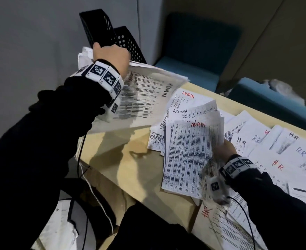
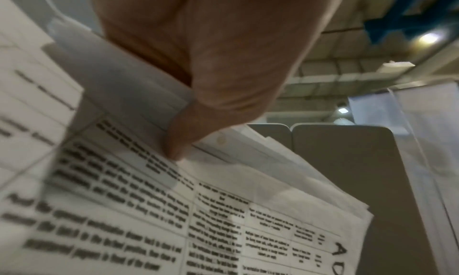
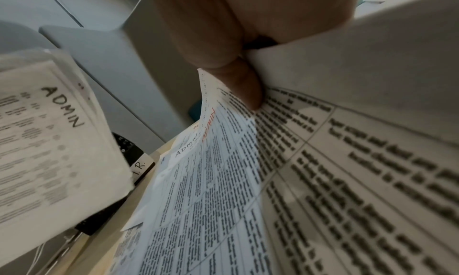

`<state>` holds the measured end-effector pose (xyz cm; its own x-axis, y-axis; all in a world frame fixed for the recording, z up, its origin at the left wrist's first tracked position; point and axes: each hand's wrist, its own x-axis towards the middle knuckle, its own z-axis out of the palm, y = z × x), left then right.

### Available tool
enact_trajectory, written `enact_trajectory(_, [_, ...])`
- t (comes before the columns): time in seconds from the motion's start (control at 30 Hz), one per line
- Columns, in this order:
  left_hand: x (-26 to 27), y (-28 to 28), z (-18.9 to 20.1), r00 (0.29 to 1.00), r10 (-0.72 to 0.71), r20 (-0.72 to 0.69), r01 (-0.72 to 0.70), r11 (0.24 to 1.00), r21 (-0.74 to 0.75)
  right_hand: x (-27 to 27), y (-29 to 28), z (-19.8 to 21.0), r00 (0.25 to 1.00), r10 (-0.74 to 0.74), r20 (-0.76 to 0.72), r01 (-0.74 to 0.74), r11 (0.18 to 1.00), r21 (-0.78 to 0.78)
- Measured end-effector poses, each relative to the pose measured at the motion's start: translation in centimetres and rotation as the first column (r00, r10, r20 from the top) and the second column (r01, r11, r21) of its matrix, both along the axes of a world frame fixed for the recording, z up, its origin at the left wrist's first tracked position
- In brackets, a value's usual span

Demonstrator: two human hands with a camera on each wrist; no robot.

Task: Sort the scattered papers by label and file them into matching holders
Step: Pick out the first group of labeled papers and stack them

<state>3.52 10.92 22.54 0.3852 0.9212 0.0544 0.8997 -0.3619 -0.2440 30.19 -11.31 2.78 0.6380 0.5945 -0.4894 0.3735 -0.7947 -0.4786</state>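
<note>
nearest, thin white printed sheets lie fanned over the right part of a pale wooden table, each hand-marked "h.r" in red, black or blue: the hr papers. just left of them the right hand grips an admin sheaf, several limp sheets of dense table print with "admin" in red at the top. the right wrist view shows the thumb pressed on the printed face, paper curling over it; the other fingers are hidden behind the sheets. the sheaf's lower edge hangs past the near table edge.

beyond it, a few more admin sheets lie flat on the table, marked in red and in black.

farther left, the left hand is raised with its fingers curled round the edge of a thicker admin stack, lifted clear of the table and sloping down to the right, "admin" in black at its corner. the left wrist view shows the thumb clamped on the stack's top sheet.

farthest, at the far left corner against a grey wall, stand two black perforated metal holders, tall, tilted and side by side. the stack's raised end sits right in front of them; their contents cannot be made out. the right wrist view shows a white tag reading ".r." on one holder's base. blue padded chairs stand beyond the table.
</note>
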Motion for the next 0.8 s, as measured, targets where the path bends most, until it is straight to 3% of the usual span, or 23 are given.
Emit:
enact_trajectory(0.1, [0.2, 0.9, -1.0, 0.983, 0.050, 0.178, -0.011, 0.976, -0.218, -0.1, -0.3, 0.2, 0.998, -0.038, -0.043, 0.039, 0.999, 0.018])
enact_trajectory(0.17, [0.5, 1.0, -3.0, 0.975, 0.106, 0.193, -0.025, 0.924, -0.382, -0.2, -0.4, 0.2, 0.996, -0.035, -0.077, 0.035, 0.999, 0.000])
enact_trajectory(0.33, [1.1, -2.4, -11.2, 0.925, 0.314, 0.214, -0.085, 0.719, -0.689, -0.9, -0.5, 0.5, 0.981, -0.089, -0.175, 0.088, 0.996, -0.015])
enact_trajectory(0.43, [1.5, -6.1, -16.3, 0.883, 0.423, 0.203, -0.083, 0.566, -0.820, -1.6, -0.7, 1.0, 0.938, -0.214, -0.273, 0.216, 0.976, -0.023])
enact_trajectory(0.5, [2.0, -8.3, -19.4, 0.902, 0.408, 0.139, -0.097, 0.507, -0.856, -1.8, -0.8, 0.6, 0.894, -0.285, -0.347, 0.305, 0.952, 0.003])
enact_trajectory(0.63, [2.5, -11.1, -23.0, 0.916, 0.382, 0.125, -0.084, 0.485, -0.871, -2.2, -1.4, -0.9, 0.790, -0.322, -0.521, 0.387, 0.922, 0.016])
enact_trajectory(0.8, [3.2, -11.3, -22.8, 0.892, 0.429, 0.142, -0.076, 0.453, -0.888, -2.3, -1.5, -0.9, 0.909, -0.217, -0.356, 0.260, 0.963, 0.077])
